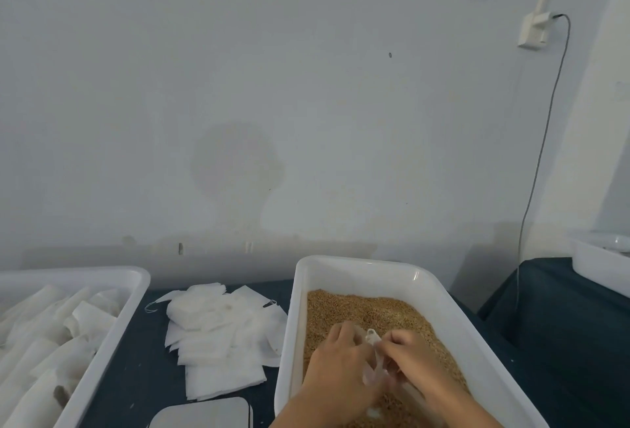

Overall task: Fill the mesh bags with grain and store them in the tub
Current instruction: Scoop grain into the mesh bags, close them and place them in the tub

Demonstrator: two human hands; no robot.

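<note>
both hands were down in the white grain tub (443, 294), left hand (335, 364) and right hand (414, 361) pinching a mesh bag (373, 356) between them right over the grain (368, 311), empty bags (218, 335) piled just left, filled-bag tub (112, 318) far left

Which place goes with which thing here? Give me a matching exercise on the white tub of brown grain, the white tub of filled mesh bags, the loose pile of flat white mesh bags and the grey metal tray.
Things:
1. white tub of brown grain
2. white tub of filled mesh bags
3. loose pile of flat white mesh bags
4. grey metal tray

Places:
A. bottom edge, between the tubs
B. under both hands
C. far left
D. on the dark cloth, between the tubs, nearer the wall

Pairs: 1-B, 2-C, 3-D, 4-A
</note>
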